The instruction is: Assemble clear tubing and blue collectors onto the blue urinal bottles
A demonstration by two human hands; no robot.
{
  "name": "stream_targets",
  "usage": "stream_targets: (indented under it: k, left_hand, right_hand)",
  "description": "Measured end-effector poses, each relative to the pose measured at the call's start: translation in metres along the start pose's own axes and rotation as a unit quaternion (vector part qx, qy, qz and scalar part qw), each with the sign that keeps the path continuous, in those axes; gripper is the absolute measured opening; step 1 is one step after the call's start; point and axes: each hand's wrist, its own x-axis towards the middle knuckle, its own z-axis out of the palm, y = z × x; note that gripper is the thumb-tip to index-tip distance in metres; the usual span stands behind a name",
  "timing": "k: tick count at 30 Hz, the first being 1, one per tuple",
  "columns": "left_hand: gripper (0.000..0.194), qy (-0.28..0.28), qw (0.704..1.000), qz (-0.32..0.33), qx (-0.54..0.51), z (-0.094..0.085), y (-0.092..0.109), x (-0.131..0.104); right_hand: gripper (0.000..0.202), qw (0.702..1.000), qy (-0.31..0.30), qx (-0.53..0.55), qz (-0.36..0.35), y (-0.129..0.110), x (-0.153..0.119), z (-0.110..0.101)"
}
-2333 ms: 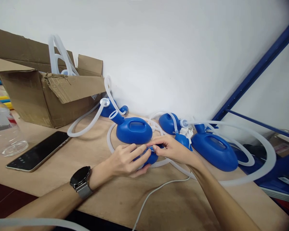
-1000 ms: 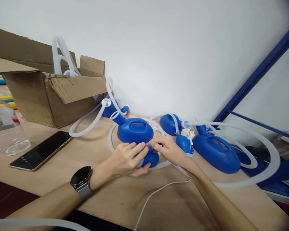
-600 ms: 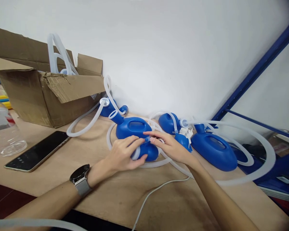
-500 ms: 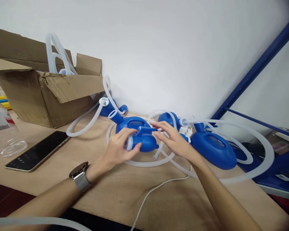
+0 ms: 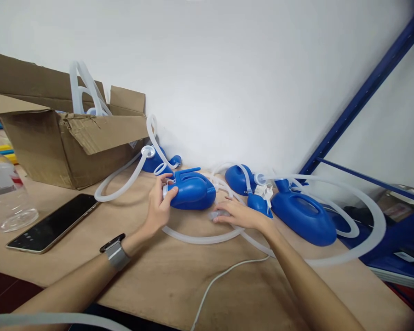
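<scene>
Hands on a blue bottle and a tube end, on the table (image 5: 165, 280).

Bottle (image 5: 2, 193) of clear plastic stands at the far left, with a phone (image 5: 53, 223) lying flat beside it and an open box (image 5: 65, 145) behind, tubes sticking out of its top. Left hand (image 5: 158, 207), a watch (image 5: 114, 252) on its wrist, grips the near end of a blue bottle (image 5: 193, 191) that lies on its side near the wall; its fingers (image 5: 165, 177) curl over the top and the thumb presses the front. Right hand (image 5: 236, 214) lies low on the table just right of that bottle, fingers (image 5: 224, 216) pressed together on the end of a tube (image 5: 202, 238) that loops along the table between both hands. More blue bottles (image 5: 303, 216) with tubes lie to the right, below a blue rack (image 5: 362, 99).
</scene>
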Motion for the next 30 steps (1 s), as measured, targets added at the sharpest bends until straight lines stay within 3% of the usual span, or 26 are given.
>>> stream_targets:
  k: [4,7,10,13,21,26,30]
  left_hand:
    - [0.051,-0.046,0.997,0.057,-0.003,0.001,0.004,-0.007]
    - [0.053,-0.054,0.993,0.105,0.024,0.0,0.007,-0.009]
    - [0.051,-0.027,0.99,0.136,0.036,-0.002,0.007,-0.008]
    - [0.048,-0.003,0.985,0.166,0.042,-0.003,0.005,-0.007]
    - [0.047,-0.023,0.964,0.249,0.085,-0.007,0.006,-0.009]
    - [0.075,-0.011,0.946,0.316,0.066,-0.002,0.008,-0.014]
    - [0.097,0.031,0.899,0.432,0.067,0.001,0.002,-0.014]
  right_hand:
    - [0.032,0.993,0.113,-0.03,0.002,-0.007,-0.006,-0.012]
    - [0.02,0.984,0.147,-0.104,0.012,-0.012,-0.007,-0.014]
    - [0.011,0.974,0.166,-0.149,0.033,-0.013,-0.003,-0.017]
    - [0.009,0.968,0.159,-0.182,0.061,-0.014,0.004,-0.025]
    - [0.017,0.965,0.117,-0.228,0.051,-0.027,0.02,-0.033]
    - [0.018,0.948,0.102,-0.298,0.054,-0.034,0.015,-0.036]
    - [0.018,0.946,0.053,-0.319,0.029,-0.045,0.01,-0.043]
